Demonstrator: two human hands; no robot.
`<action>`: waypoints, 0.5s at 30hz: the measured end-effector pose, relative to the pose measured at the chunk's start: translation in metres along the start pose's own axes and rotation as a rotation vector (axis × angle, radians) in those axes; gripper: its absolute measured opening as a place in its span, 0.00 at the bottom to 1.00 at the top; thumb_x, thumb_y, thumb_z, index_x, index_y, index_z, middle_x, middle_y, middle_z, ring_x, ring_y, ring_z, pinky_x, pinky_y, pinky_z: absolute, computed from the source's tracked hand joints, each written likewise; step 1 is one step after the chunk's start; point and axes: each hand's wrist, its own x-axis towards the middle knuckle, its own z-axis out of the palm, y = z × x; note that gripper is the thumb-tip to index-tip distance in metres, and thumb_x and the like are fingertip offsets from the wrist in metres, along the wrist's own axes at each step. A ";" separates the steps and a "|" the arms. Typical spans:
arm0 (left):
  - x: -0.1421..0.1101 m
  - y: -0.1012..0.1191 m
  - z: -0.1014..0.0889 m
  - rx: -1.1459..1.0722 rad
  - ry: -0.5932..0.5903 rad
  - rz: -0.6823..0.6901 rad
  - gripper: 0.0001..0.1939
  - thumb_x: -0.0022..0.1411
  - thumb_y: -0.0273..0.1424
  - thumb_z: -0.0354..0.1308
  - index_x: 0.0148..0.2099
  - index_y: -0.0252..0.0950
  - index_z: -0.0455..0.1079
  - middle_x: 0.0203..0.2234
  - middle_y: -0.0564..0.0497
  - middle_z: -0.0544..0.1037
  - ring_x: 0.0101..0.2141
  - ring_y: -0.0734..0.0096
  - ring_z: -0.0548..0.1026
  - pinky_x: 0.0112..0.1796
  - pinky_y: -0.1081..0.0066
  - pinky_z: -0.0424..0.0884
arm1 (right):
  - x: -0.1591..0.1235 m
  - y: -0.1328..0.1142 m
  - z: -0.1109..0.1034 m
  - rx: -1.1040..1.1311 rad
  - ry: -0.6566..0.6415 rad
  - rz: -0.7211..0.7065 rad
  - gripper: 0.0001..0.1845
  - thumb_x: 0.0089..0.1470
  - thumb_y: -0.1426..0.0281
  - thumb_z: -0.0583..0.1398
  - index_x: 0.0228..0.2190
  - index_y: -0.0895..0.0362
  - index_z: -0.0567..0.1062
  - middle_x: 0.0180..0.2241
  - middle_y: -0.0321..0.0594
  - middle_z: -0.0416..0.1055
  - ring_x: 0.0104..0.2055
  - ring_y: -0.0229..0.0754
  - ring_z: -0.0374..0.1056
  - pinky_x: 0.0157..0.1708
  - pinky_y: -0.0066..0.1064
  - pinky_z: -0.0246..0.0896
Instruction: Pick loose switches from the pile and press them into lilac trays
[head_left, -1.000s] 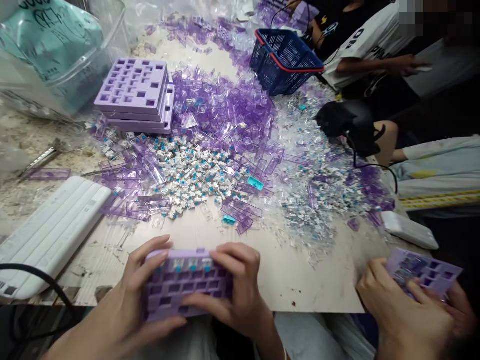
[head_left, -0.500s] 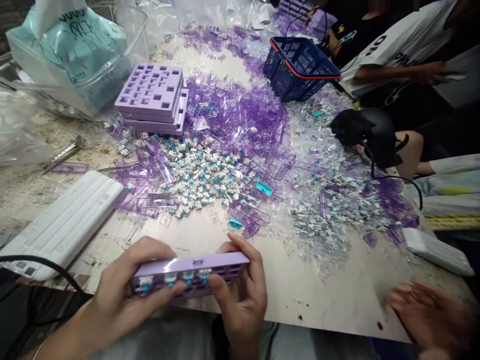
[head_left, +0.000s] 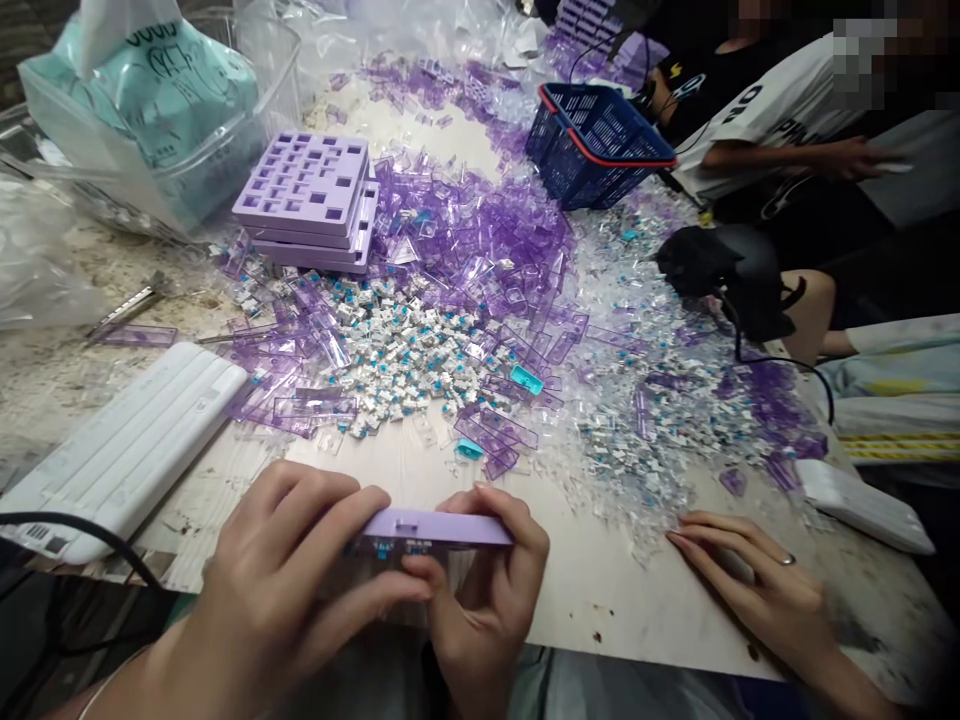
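Between both hands, at the table's front edge, I hold a light purple keyboard plate (head_left: 442, 527) nearly edge-on. Blue-and-white key switches (head_left: 384, 548) show along its near side. My left hand (head_left: 292, 570) is closed around the left end, its fingers over the top edge and its thumb beneath. My right hand (head_left: 487, 590) grips the right end, with the thumb by the switches. Behind the plate lies a pile of loose white-and-blue switches (head_left: 412, 350). Two turquoise keycaps (head_left: 527, 379) lie at the pile's right. My fingers hide much of the plate's face.
Stacked purple plates (head_left: 300, 190) stand behind the switches, beside purple clear pieces (head_left: 480, 230). A white keyboard (head_left: 127, 450) lies face down at left. A blue basket (head_left: 600, 150) stands at back right. Another person's hand (head_left: 757, 590) reaches onto the table at right.
My left hand has shifted right along the plate, covering its left end and some switches. The plate has tipped more edge-on. The other person's hand at right has reached forward to the small parts.
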 end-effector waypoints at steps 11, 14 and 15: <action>-0.009 0.008 0.006 0.046 0.107 -0.065 0.15 0.64 0.37 0.59 0.48 0.33 0.67 0.30 0.49 0.71 0.33 0.66 0.64 0.35 0.66 0.64 | 0.000 -0.007 0.010 0.086 0.018 -0.058 0.11 0.60 0.67 0.59 0.44 0.51 0.64 0.35 0.38 0.58 0.37 0.40 0.60 0.32 0.30 0.62; -0.011 0.009 0.003 0.052 0.130 -0.047 0.14 0.63 0.35 0.60 0.47 0.32 0.68 0.30 0.49 0.72 0.33 0.67 0.65 0.35 0.67 0.63 | 0.000 -0.010 0.013 0.078 0.019 -0.073 0.10 0.61 0.66 0.59 0.43 0.52 0.64 0.35 0.38 0.58 0.36 0.40 0.59 0.31 0.29 0.61; -0.013 0.010 0.002 0.052 0.139 -0.049 0.14 0.64 0.35 0.60 0.47 0.32 0.68 0.31 0.49 0.72 0.33 0.67 0.65 0.35 0.67 0.62 | 0.000 -0.012 0.014 0.074 0.008 -0.075 0.10 0.61 0.65 0.58 0.43 0.52 0.64 0.34 0.38 0.58 0.36 0.40 0.59 0.31 0.29 0.61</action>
